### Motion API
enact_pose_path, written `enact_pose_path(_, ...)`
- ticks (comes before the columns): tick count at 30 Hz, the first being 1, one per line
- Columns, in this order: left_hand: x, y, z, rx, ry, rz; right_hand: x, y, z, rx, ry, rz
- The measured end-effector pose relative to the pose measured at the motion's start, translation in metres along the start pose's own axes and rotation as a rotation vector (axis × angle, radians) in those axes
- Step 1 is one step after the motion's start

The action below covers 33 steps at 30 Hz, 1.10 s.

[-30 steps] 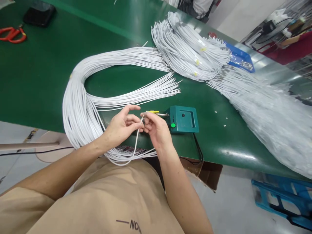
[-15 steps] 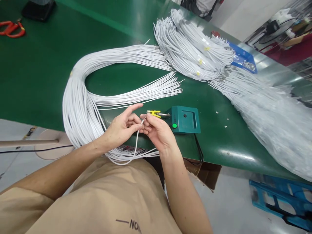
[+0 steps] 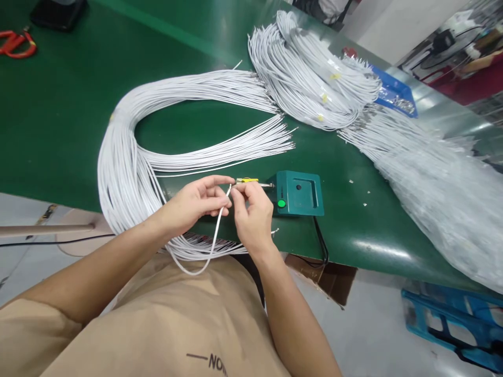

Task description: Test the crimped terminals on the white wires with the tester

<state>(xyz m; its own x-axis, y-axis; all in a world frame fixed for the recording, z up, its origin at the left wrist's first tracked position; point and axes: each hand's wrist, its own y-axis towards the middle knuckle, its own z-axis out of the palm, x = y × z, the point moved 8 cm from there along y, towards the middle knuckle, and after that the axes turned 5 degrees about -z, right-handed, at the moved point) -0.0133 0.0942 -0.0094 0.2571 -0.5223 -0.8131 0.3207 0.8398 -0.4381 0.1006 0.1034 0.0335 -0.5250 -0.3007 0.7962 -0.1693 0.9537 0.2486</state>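
My left hand (image 3: 194, 200) pinches a white cable (image 3: 217, 225) between thumb and fingers close to its end. The cable hangs down in a loop toward my shirt. Just right of the cable's tip, my right hand (image 3: 253, 214) is closed, with thumb and index finger pressed together; whatever is between them is too small or hidden to make out. Behind my fingertips a yellow clip (image 3: 248, 180) sits on a metal rod that comes from a teal box (image 3: 301, 193) with a green button (image 3: 282, 203). Left of my hands curves a thick bundle of white cables (image 3: 121, 157).
More coiled white cables (image 3: 302, 73) lie at the back, near a blue tray (image 3: 396, 94) of small metal parts. Cables in clear plastic (image 3: 444, 178) cover the right side of the green table (image 3: 58, 120). Red-handled scissors (image 3: 18, 44) lie far left.
My right hand has turned from palm up to knuckles up, its fingers curling in at the cable's tip. My left index finger has come down toward that tip.
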Motion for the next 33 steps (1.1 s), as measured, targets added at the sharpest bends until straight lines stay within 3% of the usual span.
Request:
enact_pose_path(2,0.007,0.003,0.001,0.041,-0.138,-0.102,0.011,0.000,0.002,0.037,-0.262,-0.202)
enact_pose_path(4,0.009,0.007,-0.001,0.037,-0.149,-0.114,0.014,0.001,0.004,0.116,-0.416,-0.317)
enact_pose_path(8,-0.001,0.016,-0.006,-0.050,0.102,0.068,0.002,0.017,-0.017,0.151,-0.589,-0.300)
enact_pose_path(12,-0.001,0.026,-0.004,-0.092,0.245,0.098,-0.016,0.034,-0.028,0.257,-0.723,-0.276)
enact_pose_path(19,0.001,0.038,-0.006,-0.164,0.344,0.113,-0.023,0.037,-0.024,0.376,-0.679,-0.334)
enact_pose_path(26,0.005,0.045,-0.010,-0.220,0.478,0.130,-0.026,0.041,-0.027,0.286,-0.683,-0.333)
enact_pose_path(33,0.006,0.047,-0.011,-0.251,0.564,0.137,-0.022,0.038,-0.029,0.310,-0.675,-0.309)
